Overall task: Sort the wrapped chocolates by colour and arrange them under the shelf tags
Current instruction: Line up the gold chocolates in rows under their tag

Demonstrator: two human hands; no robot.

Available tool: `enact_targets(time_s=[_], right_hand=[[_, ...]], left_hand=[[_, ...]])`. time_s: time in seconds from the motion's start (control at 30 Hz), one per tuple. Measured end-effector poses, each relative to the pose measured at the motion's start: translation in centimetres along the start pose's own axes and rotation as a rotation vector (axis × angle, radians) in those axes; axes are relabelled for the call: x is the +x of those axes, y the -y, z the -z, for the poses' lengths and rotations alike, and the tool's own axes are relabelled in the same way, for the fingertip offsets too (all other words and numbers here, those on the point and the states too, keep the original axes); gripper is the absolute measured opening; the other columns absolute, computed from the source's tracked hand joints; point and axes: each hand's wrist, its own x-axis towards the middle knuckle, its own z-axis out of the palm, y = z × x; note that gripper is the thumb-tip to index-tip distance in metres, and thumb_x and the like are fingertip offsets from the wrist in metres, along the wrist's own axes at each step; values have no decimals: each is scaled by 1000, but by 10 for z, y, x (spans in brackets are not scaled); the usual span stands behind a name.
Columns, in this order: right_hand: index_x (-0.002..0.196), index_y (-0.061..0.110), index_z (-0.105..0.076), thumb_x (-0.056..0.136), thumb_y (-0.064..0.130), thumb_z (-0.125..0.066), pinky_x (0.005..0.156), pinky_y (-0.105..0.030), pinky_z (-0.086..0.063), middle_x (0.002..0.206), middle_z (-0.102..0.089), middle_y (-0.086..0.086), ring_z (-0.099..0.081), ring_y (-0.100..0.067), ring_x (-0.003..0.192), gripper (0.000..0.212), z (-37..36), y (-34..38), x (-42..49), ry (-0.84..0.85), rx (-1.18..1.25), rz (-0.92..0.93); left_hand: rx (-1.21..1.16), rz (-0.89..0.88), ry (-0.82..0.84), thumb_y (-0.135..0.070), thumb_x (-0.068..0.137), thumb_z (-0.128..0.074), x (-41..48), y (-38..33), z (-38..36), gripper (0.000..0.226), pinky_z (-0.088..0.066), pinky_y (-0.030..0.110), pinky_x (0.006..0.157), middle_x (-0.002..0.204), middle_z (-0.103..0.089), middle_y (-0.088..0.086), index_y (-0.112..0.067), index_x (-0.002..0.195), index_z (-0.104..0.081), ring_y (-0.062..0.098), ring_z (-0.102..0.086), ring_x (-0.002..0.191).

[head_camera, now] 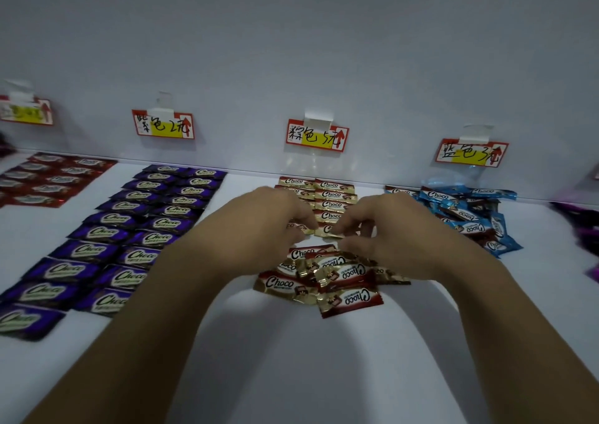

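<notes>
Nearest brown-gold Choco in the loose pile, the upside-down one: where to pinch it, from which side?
Pinch the flat crimped right end of that chocolate, coming from the near right. It lies on top of the pile, that end rests on the shelf, and nothing covers it.

A smooth white shelf (291, 375) fills the lower half of the frame, meeting a plain, pale grey-blue back wall (291, 34) across the middle, where clear plastic clips (318, 119) sit in a row.
</notes>
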Motion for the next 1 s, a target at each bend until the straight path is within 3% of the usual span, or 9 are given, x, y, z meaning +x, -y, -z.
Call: enact_targets(time_s=[0.1,0.2,0.37,0.5,0.63,0.73,0.87,1.0], right_hand=[[100,36,-69,88,37,-64,62,-15,-39,88,-58,21,-56,-1,83,12,7,3,-6,12,82,10],[107,36,-68,88,36,-66,58,-13,-34,84,-51,24,-53,0,79,19,4,8,-5,97,-1,27],[111,35,-66,87,35,-68,59,-15,-36,86,-52,22,-52,-1,79,24,-6,13,-5,195,-65,56],[104,33,-66,84,35,-71,71,-22,-48,96,-61,14,-56,-5,87,20,-7,13,-8,225,-50,81],[95,33,-66,85,32,-71,60,-18,-39,88,-58,17,-54,-3,80,11,-1,12,-10,185,-48,114],[87,32,-66,85,32,-70,58,-16,-34,83,-57,18,-54,-1,76,5,1,12,-10,151,-1,128],[78,28,-65,87,27,-68,61,-16,-36,76,-60,15,-53,1,68,9,3,3,-10,35,131,120],[88,31,-65,88,24,-68,61,-19,-45,81,-63,11,-60,-4,72,8,4,-3,-7,-17,182,59]], left_hand=[[100,-40,103,-29,102,-38,-21,-3,-17,34,-40,32,100,134,-49,-12,-38,132,-52,9,-43,117],[131,-35,36,-28,102,-36,-37,4,-33,40,-33,34,106,143,-42,-18,-38,140,-44,8,-34,128],[-121,14,-127,-20,98,-48,-43,10,-44,27,-41,29,92,113,-59,-19,-34,111,-66,2,-46,105],[-221,79,-162,-20,91,-62,-50,4,-42,22,-40,17,78,98,-58,-18,-42,93,-64,1,-49,94],[-296,148,-224,-19,89,-65,-53,-6,-40,25,-45,13,70,99,-56,-19,-42,95,-61,0,-56,88],[-344,188,-243,-21,89,-66,-54,-5,-42,28,-53,22,73,95,-59,-16,-43,104,-57,2,-61,85],[-459,250,-278,-28,83,-72,-52,2,-45,16,-57,32,73,91,-66,-12,-36,95,-65,8,-65,81],[-541,334,-298,-31,81,-74,-44,8,-47,10,-58,39,71,84,-68,-11,-38,86,-69,15,-68,80]])
